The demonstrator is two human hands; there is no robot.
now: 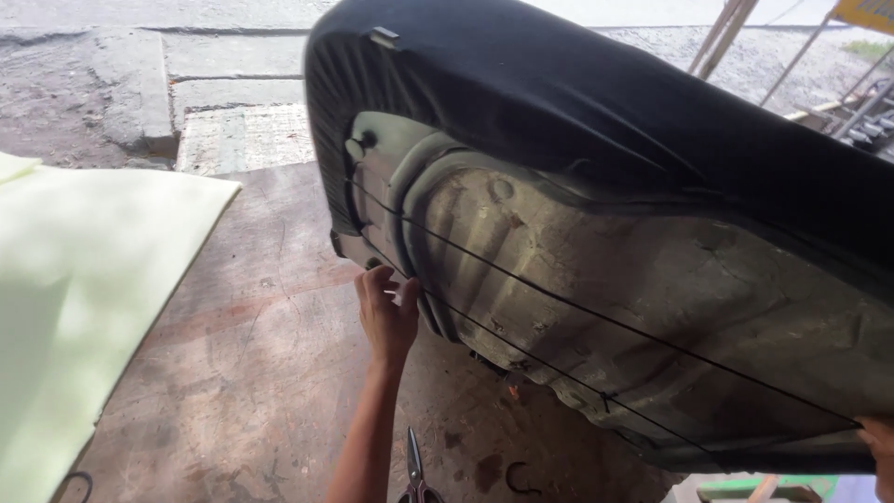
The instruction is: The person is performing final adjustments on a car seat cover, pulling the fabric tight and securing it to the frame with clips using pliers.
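Note:
A long motorcycle seat [652,279] stands tilted on its edge, its dirty plastic underside facing me. A black cover [577,102] is stretched over its top and wraps around the rim. Two thin black cords [559,298] run lengthwise across the underside. My left hand [386,312] rests with fingers together against the lower front edge of the seat base, beside the cords. My right hand [880,447] shows only at the frame's right edge, gripping the rear end of the seat.
A pale green foam sheet [84,298] lies on the left. Scissors [414,470] lie on the worn wooden work surface [270,373] near my forearm, with a small dark hook-shaped piece [520,480] beside them. Concrete ground and metal rods lie beyond.

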